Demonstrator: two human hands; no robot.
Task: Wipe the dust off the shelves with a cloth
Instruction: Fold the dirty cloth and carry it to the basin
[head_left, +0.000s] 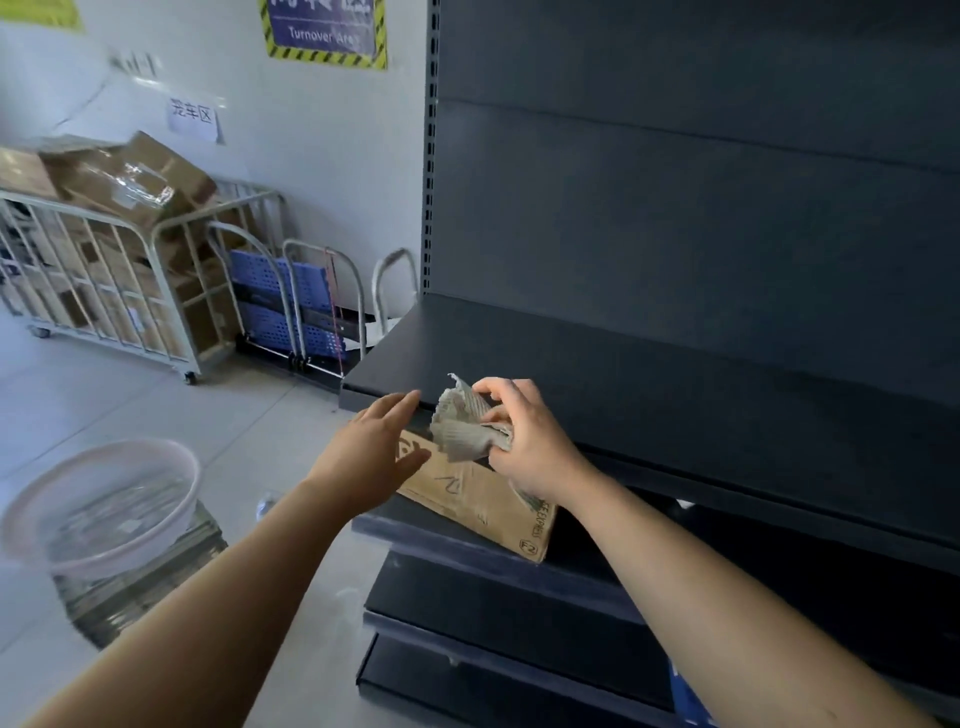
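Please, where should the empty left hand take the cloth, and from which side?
Probably the loose upper flap of the cloth: it sticks up free above the right hand. The open left hand is beside it, so come from the left.

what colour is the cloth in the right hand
The cloth is light grey with fine ribbed stripes, bunched in the right hand; the head view shows it.

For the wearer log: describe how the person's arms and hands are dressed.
Both forearms are bare up to the frame edge; no sleeves show. The left hand and right hand wear no gloves. No rings, watch, bracelets or markings are visible on either wrist or on the fingers that show.
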